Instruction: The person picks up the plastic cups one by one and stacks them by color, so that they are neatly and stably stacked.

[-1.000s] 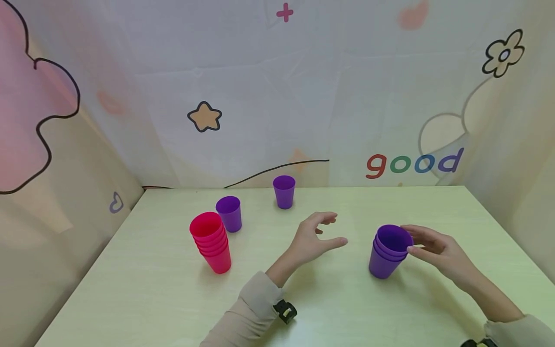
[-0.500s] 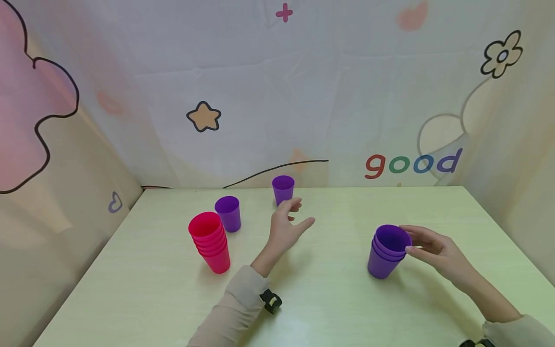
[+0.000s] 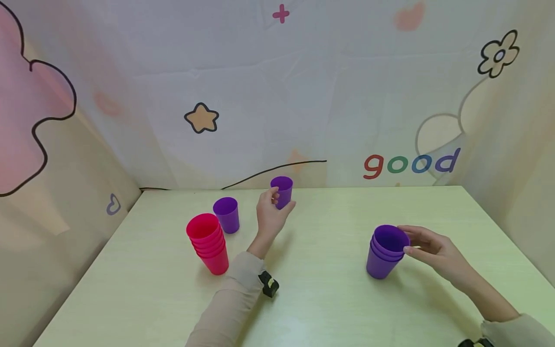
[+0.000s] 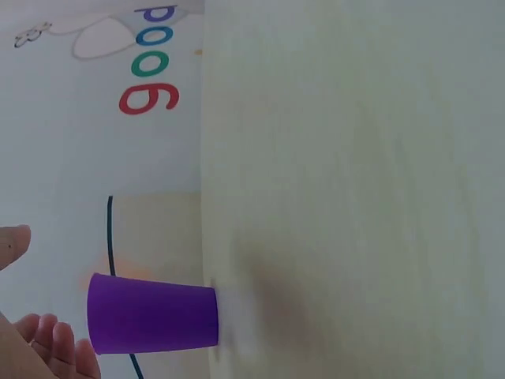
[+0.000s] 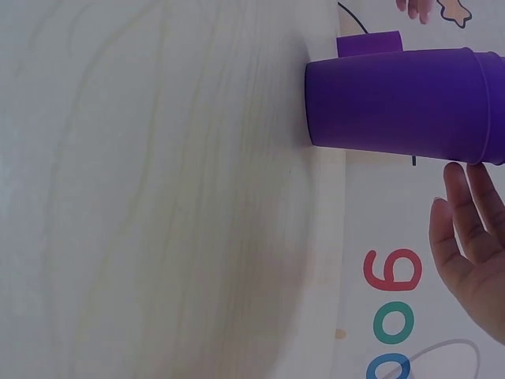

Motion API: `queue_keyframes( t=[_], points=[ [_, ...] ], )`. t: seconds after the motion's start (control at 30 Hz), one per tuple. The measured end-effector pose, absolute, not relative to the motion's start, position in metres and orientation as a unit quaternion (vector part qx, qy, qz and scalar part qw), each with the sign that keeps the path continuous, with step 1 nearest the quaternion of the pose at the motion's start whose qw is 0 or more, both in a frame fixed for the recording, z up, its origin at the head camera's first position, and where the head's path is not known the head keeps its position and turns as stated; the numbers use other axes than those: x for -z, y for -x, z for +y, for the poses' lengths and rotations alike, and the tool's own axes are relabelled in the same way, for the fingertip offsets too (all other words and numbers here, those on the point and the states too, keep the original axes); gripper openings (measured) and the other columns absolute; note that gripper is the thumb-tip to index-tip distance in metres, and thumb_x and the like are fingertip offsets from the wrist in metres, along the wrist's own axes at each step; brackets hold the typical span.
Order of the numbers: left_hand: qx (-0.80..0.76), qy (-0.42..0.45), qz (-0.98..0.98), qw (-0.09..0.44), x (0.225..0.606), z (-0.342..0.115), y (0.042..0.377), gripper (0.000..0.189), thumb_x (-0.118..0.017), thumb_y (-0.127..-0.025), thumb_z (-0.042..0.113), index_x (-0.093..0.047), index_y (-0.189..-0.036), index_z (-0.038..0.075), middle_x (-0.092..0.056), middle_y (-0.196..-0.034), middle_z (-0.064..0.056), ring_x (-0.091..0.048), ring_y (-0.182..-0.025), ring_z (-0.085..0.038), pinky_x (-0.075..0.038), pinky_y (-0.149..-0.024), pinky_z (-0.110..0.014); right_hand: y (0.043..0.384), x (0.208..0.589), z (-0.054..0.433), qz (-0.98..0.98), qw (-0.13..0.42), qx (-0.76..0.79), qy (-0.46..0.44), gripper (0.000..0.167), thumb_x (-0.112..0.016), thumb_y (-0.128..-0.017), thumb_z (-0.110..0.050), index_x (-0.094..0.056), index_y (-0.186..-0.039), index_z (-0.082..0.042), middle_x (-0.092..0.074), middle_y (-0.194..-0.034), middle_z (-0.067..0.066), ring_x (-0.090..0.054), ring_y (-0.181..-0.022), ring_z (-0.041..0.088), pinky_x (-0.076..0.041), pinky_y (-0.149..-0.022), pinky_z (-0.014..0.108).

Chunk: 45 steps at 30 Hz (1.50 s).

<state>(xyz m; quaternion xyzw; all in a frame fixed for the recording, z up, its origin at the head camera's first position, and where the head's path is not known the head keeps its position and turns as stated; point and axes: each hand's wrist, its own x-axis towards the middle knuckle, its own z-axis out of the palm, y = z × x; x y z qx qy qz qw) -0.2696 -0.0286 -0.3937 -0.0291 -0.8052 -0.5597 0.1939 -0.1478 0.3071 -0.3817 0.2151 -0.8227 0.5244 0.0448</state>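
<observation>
In the head view my left hand (image 3: pixel 270 214) reaches to a single purple cup (image 3: pixel 284 193) upright at the back of the table. Its thumb and fingers are spread on either side of the near part of the cup. The left wrist view shows the thumb (image 4: pixel 11 245) well apart from that purple cup (image 4: pixel 154 314), with the fingertips close by its rim. My right hand (image 3: pixel 438 250) rests its fingertips and thumb against the right side of a stack of nested purple cups (image 3: pixel 381 262). Seen from the right wrist, these fingers (image 5: pixel 465 213) are nearly straight beside the stack (image 5: pixel 394 103).
Another purple cup (image 3: pixel 230 219) stands at the left, just behind a leaning-looking stack of pink-red cups (image 3: pixel 214 255). My left forearm passes close to the right of that stack. A printed cloth (image 3: pixel 260 96) hangs behind the pale table (image 3: pixel 321 289).
My left hand has moved left and away from me, from the middle of the table to the back purple cup. The right hand stays at the purple stack.
</observation>
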Motion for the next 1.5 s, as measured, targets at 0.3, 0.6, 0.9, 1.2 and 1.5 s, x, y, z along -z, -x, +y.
queue_keyframes(
  t=[0.3, 0.6, 0.9, 1.2, 1.5],
  points=[
    [0.522, -0.066, -0.835, 0.162, 0.39, -0.028, 0.286, 0.064, -0.074, -0.075, 0.03, -0.045, -0.126, 0.005, -0.046, -0.111, -0.011, -0.04, -0.104, -0.027, -0.036, -0.083, -0.041, 0.148, 0.384, 0.309, -0.818, 0.045, -0.53, -0.219, 0.039, -0.052, -0.088, 0.004, -0.046, -0.127, 0.003, -0.059, -0.109, -0.014, -0.06, -0.092, 0.006, -0.049, -0.075, 0.019],
    [0.505, -0.092, -0.845, 0.147, 0.396, -0.03, 0.303, 0.074, -0.075, -0.072, 0.035, -0.041, -0.133, 0.01, -0.047, -0.122, -0.01, -0.037, -0.113, -0.03, -0.033, -0.089, -0.046, 0.148, 0.382, 0.308, -0.823, 0.043, -0.523, -0.216, 0.038, -0.053, -0.089, 0.003, -0.046, -0.126, 0.004, -0.06, -0.108, -0.014, -0.06, -0.092, 0.006, -0.049, -0.074, 0.019],
    [0.519, -0.086, -0.837, 0.148, 0.403, -0.029, 0.315, 0.072, -0.075, -0.073, 0.032, -0.043, -0.133, 0.01, -0.05, -0.122, -0.011, -0.038, -0.111, -0.029, -0.034, -0.089, -0.044, 0.148, 0.381, 0.307, -0.822, 0.044, -0.525, -0.216, 0.039, -0.053, -0.088, 0.003, -0.046, -0.126, 0.004, -0.06, -0.11, -0.014, -0.06, -0.093, 0.006, -0.049, -0.075, 0.019],
    [0.546, -0.093, -0.817, 0.163, 0.406, -0.023, 0.321, 0.067, -0.077, -0.071, 0.026, -0.048, -0.129, 0.009, -0.052, -0.121, -0.01, -0.038, -0.112, -0.028, -0.035, -0.091, -0.043, 0.147, 0.381, 0.308, -0.817, 0.043, -0.532, -0.217, 0.038, -0.053, -0.088, 0.004, -0.046, -0.126, 0.005, -0.058, -0.112, -0.015, -0.059, -0.094, 0.005, -0.049, -0.075, 0.02],
    [0.545, -0.103, -0.815, 0.166, 0.408, -0.019, 0.323, 0.066, -0.077, -0.072, 0.027, -0.048, -0.128, 0.009, -0.05, -0.121, -0.013, -0.039, -0.113, -0.03, -0.036, -0.092, -0.044, 0.147, 0.381, 0.308, -0.819, 0.039, -0.532, -0.211, 0.038, -0.054, -0.088, 0.003, -0.046, -0.126, 0.004, -0.06, -0.11, -0.013, -0.06, -0.093, 0.006, -0.049, -0.075, 0.019]
  ],
)
